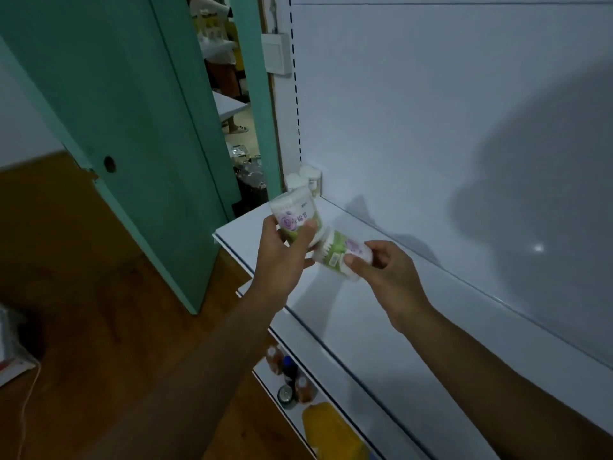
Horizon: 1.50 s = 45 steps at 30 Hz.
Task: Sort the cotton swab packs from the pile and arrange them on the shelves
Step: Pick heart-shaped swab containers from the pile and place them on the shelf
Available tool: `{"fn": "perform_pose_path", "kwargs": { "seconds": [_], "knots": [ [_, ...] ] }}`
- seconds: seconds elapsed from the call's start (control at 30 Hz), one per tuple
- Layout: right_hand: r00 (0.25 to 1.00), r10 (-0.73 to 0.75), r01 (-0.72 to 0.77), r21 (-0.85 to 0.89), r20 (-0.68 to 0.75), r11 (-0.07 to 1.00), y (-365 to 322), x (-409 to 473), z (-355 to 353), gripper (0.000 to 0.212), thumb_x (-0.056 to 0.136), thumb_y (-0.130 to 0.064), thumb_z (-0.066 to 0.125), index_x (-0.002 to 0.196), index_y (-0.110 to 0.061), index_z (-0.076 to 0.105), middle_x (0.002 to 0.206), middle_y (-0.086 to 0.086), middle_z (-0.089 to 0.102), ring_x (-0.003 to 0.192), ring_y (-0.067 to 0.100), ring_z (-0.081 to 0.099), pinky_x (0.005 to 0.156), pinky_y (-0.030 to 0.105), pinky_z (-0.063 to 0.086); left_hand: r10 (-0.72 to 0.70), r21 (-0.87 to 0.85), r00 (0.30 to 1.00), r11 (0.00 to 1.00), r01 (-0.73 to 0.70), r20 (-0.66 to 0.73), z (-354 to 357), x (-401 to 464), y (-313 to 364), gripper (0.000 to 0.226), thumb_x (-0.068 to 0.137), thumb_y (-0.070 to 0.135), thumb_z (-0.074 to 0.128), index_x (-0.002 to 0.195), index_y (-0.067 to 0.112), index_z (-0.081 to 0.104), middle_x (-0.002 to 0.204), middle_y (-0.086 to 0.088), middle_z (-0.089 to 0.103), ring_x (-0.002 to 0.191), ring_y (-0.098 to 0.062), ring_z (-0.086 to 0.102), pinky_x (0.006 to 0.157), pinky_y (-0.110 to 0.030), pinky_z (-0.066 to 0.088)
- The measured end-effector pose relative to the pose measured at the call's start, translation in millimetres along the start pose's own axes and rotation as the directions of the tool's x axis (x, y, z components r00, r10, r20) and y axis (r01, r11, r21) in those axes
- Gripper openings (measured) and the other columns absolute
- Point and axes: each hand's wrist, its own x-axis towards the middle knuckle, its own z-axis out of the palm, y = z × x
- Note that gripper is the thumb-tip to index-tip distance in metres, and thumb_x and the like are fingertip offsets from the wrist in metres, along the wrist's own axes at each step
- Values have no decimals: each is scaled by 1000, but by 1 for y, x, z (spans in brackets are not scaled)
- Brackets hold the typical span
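My left hand [285, 250] grips an upright round cotton swab pack [293, 214] with a green and purple label, held above the left end of the white shelf [414, 293]. My right hand [384, 270] pinches a second swab pack [338, 254] that lies tilted on its side, just right of the first and touching it. Two more swab packs [306, 180] stand in the shelf's back left corner against the white back panel.
A teal door [132, 127] stands open to the left, with another room visible through the gap. Lower shelves hold small bottles [288, 376] and a yellow container [328, 429]. Wooden floor [83, 293] lies to the left, with a box and a cable at the left edge.
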Motion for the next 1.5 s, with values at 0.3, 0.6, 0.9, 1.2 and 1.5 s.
{"fn": "perform_pose_path", "kwargs": {
  "seconds": [0.3,0.6,0.9,1.2,1.5],
  "knots": [
    [999,-39,41,50,-30,998,-14,87,51,58,82,-16,78,135,-28,54,123,-4,62,106,16,65,82,25,55,-64,102,998,993,64,5,-29,103,-6,43,91,28,68,128,18,49,121,-4,65,98,-20,71,78,-30,56],
    [979,-201,197,-334,24,922,-6,144,126,55,76,-17,83,124,-24,58,120,-7,60,106,13,60,89,26,54,-66,138,965,990,31,256,-73,204,-7,24,95,26,62,118,26,56,113,0,70,91,-17,73,78,-37,58],
    [933,-352,299,-696,71,653,7,183,191,48,83,-23,78,129,-23,64,145,10,38,129,25,42,103,27,35,-146,55,917,989,135,370,-118,281,-23,13,98,20,55,107,29,59,102,-2,74,79,-23,75,71,-39,56],
    [901,-434,234,-851,8,471,21,197,192,51,79,-25,80,128,-29,65,143,16,44,116,34,44,87,40,46,-140,60,856,990,127,498,-115,305,-38,17,97,18,57,107,31,57,111,2,69,98,-24,70,73,-37,58],
    [922,-387,211,-838,-1,504,24,195,190,73,79,-34,80,144,-28,47,153,11,30,122,27,43,89,43,50,-79,45,848,997,65,524,-120,304,-35,26,93,6,60,115,20,57,108,7,67,93,-5,68,73,-22,55]
  ]
}}
